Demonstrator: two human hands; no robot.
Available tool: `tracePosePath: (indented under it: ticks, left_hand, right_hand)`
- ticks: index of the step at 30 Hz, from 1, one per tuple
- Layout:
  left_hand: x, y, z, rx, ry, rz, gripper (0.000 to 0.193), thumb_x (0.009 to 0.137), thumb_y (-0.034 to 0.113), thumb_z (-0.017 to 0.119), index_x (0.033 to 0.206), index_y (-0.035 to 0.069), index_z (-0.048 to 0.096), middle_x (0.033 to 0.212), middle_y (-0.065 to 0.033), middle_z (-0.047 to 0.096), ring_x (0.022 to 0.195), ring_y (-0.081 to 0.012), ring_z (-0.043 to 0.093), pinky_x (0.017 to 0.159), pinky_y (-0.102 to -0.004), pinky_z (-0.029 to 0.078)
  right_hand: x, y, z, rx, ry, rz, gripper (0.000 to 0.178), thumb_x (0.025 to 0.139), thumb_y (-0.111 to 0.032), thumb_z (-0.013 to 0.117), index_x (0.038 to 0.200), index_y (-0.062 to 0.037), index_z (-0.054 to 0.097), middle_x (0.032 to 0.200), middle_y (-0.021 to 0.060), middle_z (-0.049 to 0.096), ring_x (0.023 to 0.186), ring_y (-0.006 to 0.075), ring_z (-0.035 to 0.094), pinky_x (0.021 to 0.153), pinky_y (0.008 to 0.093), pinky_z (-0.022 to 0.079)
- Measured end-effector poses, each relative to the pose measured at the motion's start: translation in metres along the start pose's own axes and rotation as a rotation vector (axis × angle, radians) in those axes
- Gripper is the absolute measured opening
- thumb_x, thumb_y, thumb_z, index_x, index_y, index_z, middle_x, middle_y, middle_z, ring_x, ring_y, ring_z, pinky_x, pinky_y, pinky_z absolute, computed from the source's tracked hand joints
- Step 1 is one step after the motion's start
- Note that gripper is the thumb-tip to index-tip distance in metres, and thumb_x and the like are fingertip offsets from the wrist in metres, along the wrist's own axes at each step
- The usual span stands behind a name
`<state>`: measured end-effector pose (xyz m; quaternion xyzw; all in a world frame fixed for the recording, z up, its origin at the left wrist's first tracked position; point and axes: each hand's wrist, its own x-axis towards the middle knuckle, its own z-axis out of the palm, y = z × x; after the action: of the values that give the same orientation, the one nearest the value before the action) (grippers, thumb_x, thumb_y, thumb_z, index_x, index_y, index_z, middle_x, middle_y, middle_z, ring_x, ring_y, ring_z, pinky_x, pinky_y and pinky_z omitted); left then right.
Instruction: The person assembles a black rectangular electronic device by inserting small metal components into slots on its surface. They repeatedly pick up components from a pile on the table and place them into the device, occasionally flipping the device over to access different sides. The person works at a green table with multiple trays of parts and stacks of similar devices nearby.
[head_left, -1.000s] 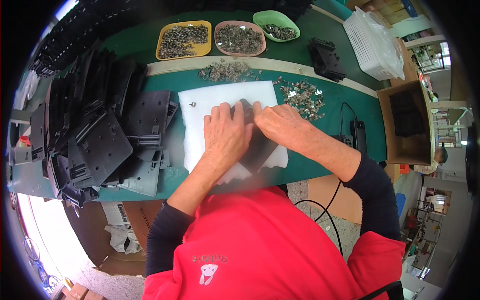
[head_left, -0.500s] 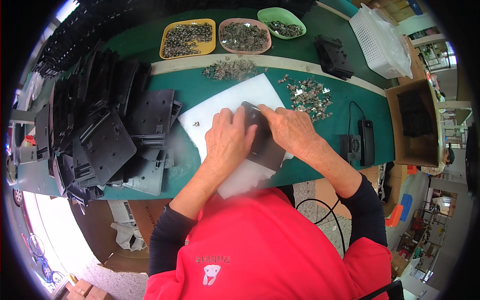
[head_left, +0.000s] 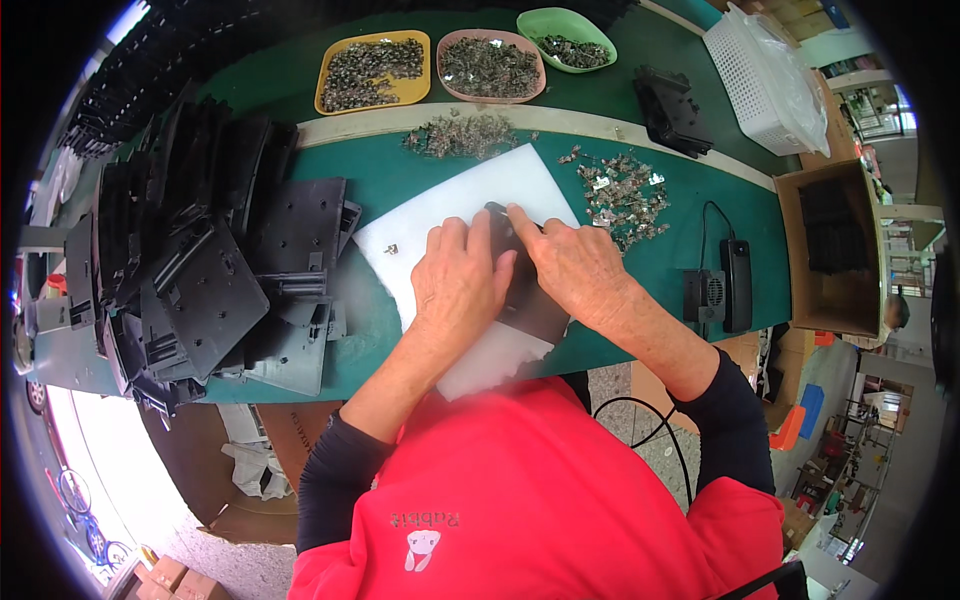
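Note:
A flat black plastic panel point(head_left: 535, 307) lies on a white foam sheet point(head_left: 405, 225) in front of me. My left hand point(head_left: 455, 275) grips the panel from its left side, thumb over the top face and fingers along the far left edge. My right hand point(head_left: 575, 270) is closed at the panel's far right edge, with the index finger pressed to the far corner. Whether a small part sits under that fingertip is hidden. One small metal clip point(head_left: 391, 249) rests on the foam, left of my left hand.
Black panels point(head_left: 210, 300) are heaped at left. Loose metal clips lie in piles point(head_left: 622, 200) beyond the foam. Yellow point(head_left: 415, 92), pink point(head_left: 533, 88) and green point(head_left: 535, 22) trays hold more clips. A small black device point(head_left: 735, 285) and a cardboard box point(head_left: 845, 300) stand at right.
My right hand has shifted slightly left, its index fingertip now nearer the panel's far corner. The left hand keeps its grip, and the panel has barely moved.

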<state>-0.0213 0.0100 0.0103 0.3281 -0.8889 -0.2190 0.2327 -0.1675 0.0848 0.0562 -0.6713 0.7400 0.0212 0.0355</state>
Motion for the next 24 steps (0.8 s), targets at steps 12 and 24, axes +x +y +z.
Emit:
tracePosePath:
  ticks: [12, 24]
  left_hand:
    - [0.002, -0.006, 0.005, -0.074, 0.012, 0.035, 0.053, 0.078, 0.015, 0.071, 0.123, -0.006, 0.051, 0.098, -0.0166, 0.053, 0.09, -0.0339, 0.054, 0.068, -0.0418, 0.051]
    - [0.003, -0.002, 0.001, -0.145, -0.016, -0.015, 0.042, 0.08, 0.017, 0.07, 0.113, -0.004, 0.053, 0.097, -0.017, 0.052, 0.091, -0.0339, 0.055, 0.067, -0.0413, 0.051]
  right_hand:
    - [0.018, -0.033, -0.016, -0.008, -0.128, 0.129, 0.014, 0.083, -0.007, 0.06, 0.092, 0.0031, 0.062, 0.082, 0.0171, 0.07, 0.073, 0.0323, 0.072, 0.061, 0.0408, 0.058]
    - [0.01, -0.023, -0.016, 0.029, -0.143, 0.104, 0.031, 0.085, -0.004, 0.053, 0.112, 0.0096, 0.057, 0.072, 0.0238, 0.066, 0.067, 0.0379, 0.069, 0.058, 0.0453, 0.056]
